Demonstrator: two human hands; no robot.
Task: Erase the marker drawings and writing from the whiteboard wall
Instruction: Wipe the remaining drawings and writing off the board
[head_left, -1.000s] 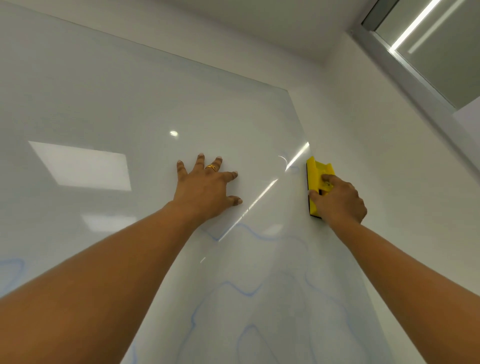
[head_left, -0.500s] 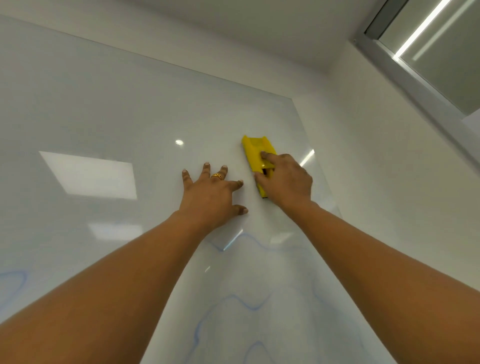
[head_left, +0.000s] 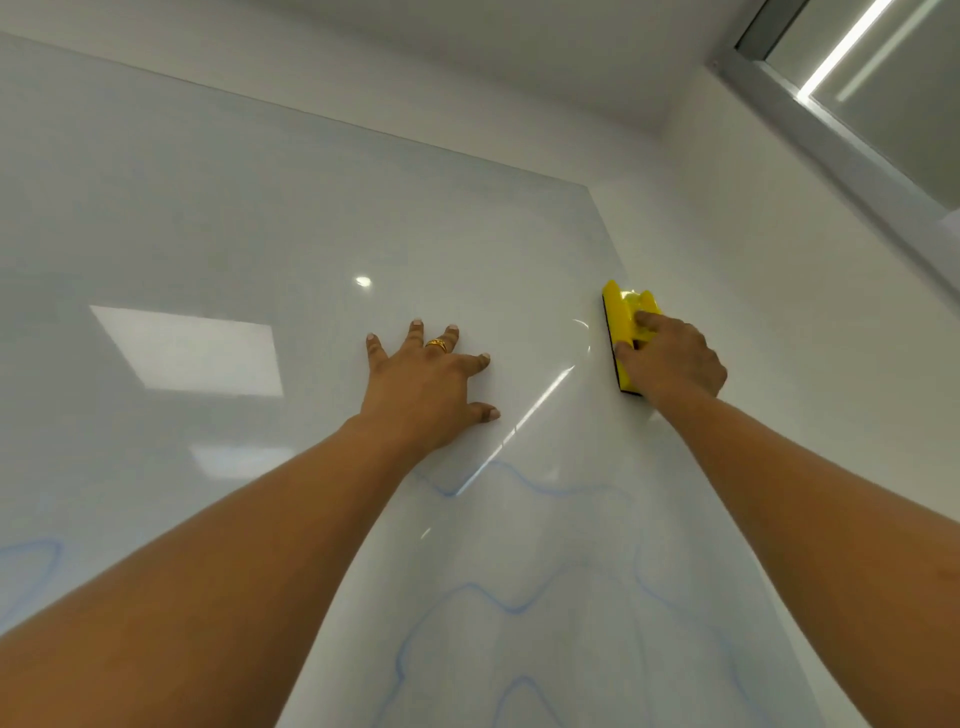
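The shiny whiteboard wall (head_left: 260, 208) has faint blue lines (head_left: 511, 607) low down. The left grip (head_left: 421, 379) lies flat on it, fingers spread. The right grip (head_left: 670, 364) holds the yellow eraser (head_left: 618, 322) against the board's right edge.

I read open whiteboard (head_left: 234, 208) above and to the left of both hands. My left hand (head_left: 421, 384), flat on the board, stands in the leftward path of the eraser (head_left: 619, 319) gripped by my right hand (head_left: 675, 364). A bare strip lies between them. The eraser sits at the board's right edge.
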